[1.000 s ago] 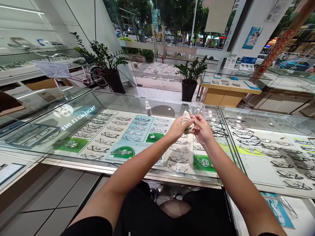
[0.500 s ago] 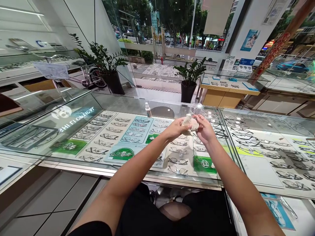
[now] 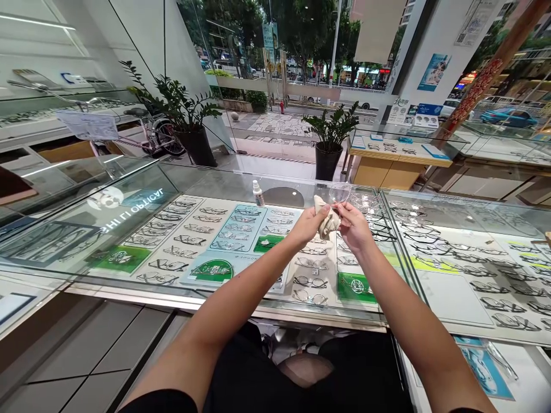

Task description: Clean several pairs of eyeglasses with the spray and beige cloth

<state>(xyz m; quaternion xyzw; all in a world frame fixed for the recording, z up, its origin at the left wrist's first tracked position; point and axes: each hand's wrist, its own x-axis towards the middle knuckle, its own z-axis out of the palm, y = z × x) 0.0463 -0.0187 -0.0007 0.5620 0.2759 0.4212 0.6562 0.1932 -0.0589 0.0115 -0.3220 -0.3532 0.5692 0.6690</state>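
Observation:
Above the glass display counter, my left hand [image 3: 308, 225] is closed on a crumpled cream cloth [image 3: 329, 222]. My right hand [image 3: 355, 227] touches the cloth's right side, its fingers pinched on something too small to make out. A clear round lens shape [image 3: 340, 191] shows just above the right fingers; whether it is held or lies on the glass is unclear. A small white spray bottle [image 3: 258, 194] stands upright on the counter, left of both hands.
Rows of eyeglasses [image 3: 310, 281] lie inside the glass counter [image 3: 241, 314] beneath my arms. Beyond it stand two potted plants [image 3: 328, 156] and a wooden display table [image 3: 387, 168]. A bicycle [image 3: 142, 135] is at the left.
The cloth has been bunched and turned, and now hangs lower between the hands. My left hand has shifted slightly left. The bottle has not moved on the counter.

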